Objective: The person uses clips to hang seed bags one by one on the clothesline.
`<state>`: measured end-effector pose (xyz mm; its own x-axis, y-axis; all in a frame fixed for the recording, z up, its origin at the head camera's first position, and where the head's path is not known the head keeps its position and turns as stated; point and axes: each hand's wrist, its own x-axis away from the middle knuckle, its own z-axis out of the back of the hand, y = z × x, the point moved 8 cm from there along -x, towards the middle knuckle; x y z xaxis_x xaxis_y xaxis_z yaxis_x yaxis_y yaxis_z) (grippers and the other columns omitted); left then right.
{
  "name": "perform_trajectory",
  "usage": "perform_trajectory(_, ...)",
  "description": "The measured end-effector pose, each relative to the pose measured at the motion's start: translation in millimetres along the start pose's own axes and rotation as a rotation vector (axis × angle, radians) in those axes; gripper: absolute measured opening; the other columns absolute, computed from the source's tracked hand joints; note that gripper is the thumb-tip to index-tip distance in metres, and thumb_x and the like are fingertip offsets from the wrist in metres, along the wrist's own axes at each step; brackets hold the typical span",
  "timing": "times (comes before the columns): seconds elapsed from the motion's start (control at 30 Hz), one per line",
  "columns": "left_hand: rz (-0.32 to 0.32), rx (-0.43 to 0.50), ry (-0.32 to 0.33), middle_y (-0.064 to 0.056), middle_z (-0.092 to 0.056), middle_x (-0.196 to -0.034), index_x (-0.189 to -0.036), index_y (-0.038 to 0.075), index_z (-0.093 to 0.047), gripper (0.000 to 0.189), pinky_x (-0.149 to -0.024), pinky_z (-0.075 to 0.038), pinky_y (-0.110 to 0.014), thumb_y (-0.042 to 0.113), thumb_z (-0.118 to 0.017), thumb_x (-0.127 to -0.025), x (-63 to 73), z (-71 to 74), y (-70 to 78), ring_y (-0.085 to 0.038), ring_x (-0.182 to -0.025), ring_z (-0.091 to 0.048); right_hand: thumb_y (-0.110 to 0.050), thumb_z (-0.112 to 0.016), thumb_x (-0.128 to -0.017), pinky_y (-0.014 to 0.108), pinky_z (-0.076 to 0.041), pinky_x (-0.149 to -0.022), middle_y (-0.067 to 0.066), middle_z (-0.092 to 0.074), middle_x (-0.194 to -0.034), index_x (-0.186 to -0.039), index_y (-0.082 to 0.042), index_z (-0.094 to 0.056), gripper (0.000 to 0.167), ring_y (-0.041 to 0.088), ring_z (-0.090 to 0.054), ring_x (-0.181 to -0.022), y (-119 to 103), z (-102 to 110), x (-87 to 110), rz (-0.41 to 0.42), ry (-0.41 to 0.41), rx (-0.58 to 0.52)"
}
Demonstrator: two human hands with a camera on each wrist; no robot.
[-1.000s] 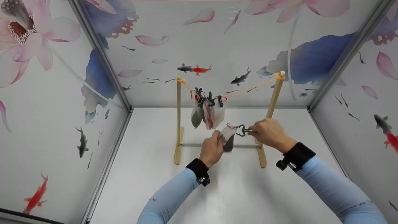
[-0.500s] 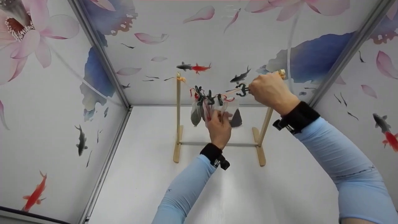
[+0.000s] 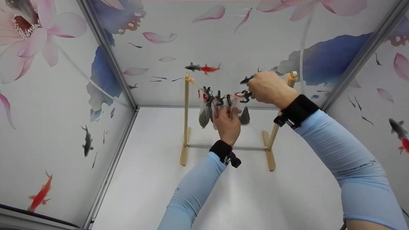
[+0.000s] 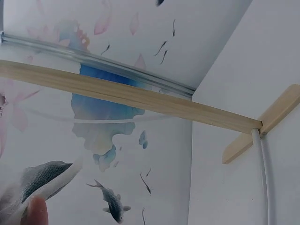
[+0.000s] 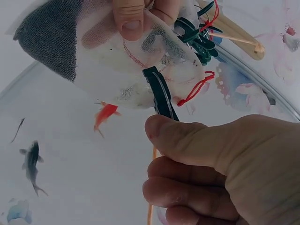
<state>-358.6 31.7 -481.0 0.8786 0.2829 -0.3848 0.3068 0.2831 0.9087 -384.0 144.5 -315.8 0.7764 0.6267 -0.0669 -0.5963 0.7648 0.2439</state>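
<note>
My left hand pinches a sheer white mesh drawstring bag beneath the line. Dark grey, knit-looking material fills the bag's lower end, and a red drawstring shows at its mouth. My right hand holds a dark green clip between thumb and fingers, its jaws at the bag's upper edge by the orange cord. Whether the clip bites on both bag and cord I cannot tell. In the left wrist view only a fingertip of the left hand shows.
To the left, several similar bags hang bunched from dark clips on the cord. A wooden post stands at each end, joined low down by a pale rod. Printed panels enclose the white surface.
Both hands have risen from below the line to the cord, bringing the bag and the clip up. Over the last half second the right hand has moved slightly left, the clip closer to the bag.
</note>
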Motion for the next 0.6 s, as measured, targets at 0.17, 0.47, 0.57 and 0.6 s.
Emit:
perform_trajectory(0.17,-0.012,-0.044,-0.006,-0.005,-0.076,-0.094,-0.101,0.012,-0.074,0.015,-0.085,-0.052,-0.034,0.024,-0.071,-0.111,-1.1,1.2,0.1,-0.019,-0.085,-0.07,-0.008,-0.084,-0.092,0.051,-0.062,-0.059,0.016,-0.075,-0.08,-0.092,-0.001,-0.08,0.008,0.032,-0.064,-0.065,-3,-3,-1.5,0.03,0.016,0.015)
perform_trajectory(0.47,-0.055,-0.094,-0.146,-0.009,-0.078,-0.106,-0.11,0.009,-0.072,0.016,-0.089,-0.059,-0.042,0.026,-0.07,-0.11,0.8,4.3,-3.7,-0.026,-0.098,-0.077,-0.025,-0.091,-0.092,0.048,-0.054,-0.053,0.013,-0.077,-0.084,-0.115,-0.003,-0.076,0.035,0.029,-0.061,-0.06,-1,-15,21.7,0.07,0.207,-0.048)
perform_trajectory(0.57,-0.068,-0.096,-0.225,-0.012,-0.082,-0.114,-0.121,0.008,-0.073,0.023,-0.091,-0.062,-0.042,0.026,-0.071,-0.107,3.4,11.8,-4.2,-0.027,-0.102,-0.079,-0.025,-0.092,-0.092,0.047,-0.053,-0.051,0.015,-0.077,-0.085,-0.137,-0.005,-0.074,0.053,0.031,-0.064,-0.059,-1,-21,36.2,0.096,0.289,-0.063)
perform_trajectory(0.6,-0.074,-0.097,-0.25,-0.012,-0.083,-0.117,-0.125,0.007,-0.073,0.026,-0.093,-0.063,-0.041,0.025,-0.072,-0.106,4.4,15.5,-4.2,-0.027,-0.103,-0.08,-0.025,-0.093,-0.092,0.047,-0.052,-0.05,0.016,-0.078,-0.087,-0.141,-0.005,-0.073,0.056,0.031,-0.065,-0.059,-1,-24,41.7,0.105,0.317,-0.07)
